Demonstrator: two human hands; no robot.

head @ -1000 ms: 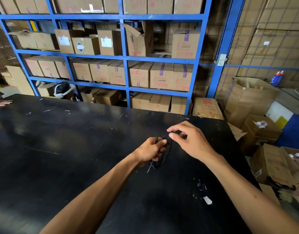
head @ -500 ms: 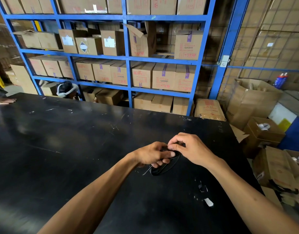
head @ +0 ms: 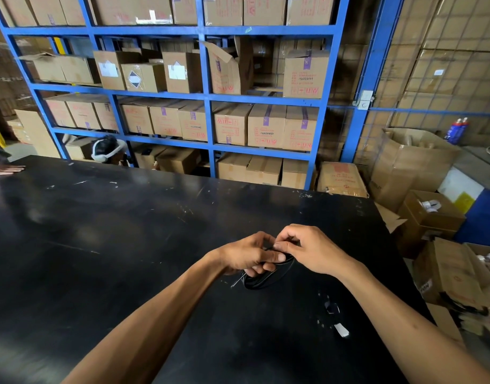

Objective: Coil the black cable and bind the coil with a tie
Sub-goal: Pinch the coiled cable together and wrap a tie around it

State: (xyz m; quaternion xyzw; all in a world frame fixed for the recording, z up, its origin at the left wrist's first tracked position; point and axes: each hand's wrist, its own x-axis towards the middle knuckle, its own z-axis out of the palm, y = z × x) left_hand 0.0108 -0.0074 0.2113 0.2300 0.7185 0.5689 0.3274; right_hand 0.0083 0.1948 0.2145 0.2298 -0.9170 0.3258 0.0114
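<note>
The black cable (head: pixel 262 281) is wound into a small flat coil, held just above the black table (head: pixel 113 245). My left hand (head: pixel 249 254) grips the coil's upper left side, fingers curled around the strands. My right hand (head: pixel 311 249) pinches the top of the coil with thumb and forefinger, right against my left thumb. A thin light-tipped end (head: pixel 237 282) sticks out of the coil's lower left; I cannot tell whether it is the tie or a cable end. The hands hide the coil's top.
Small white scraps (head: pixel 340 329) and a dark clip-like bit (head: pixel 332 309) lie on the table to the right. Another person's hand (head: pixel 7 170) rests at the far left edge. Blue shelving (head: pixel 208 98) with cartons stands behind; open boxes (head: pixel 429 217) crowd the floor at right.
The coil has dropped from upright to nearly flat over the table. My right hand closed in from above and now pinches the coil's top beside my left thumb.
</note>
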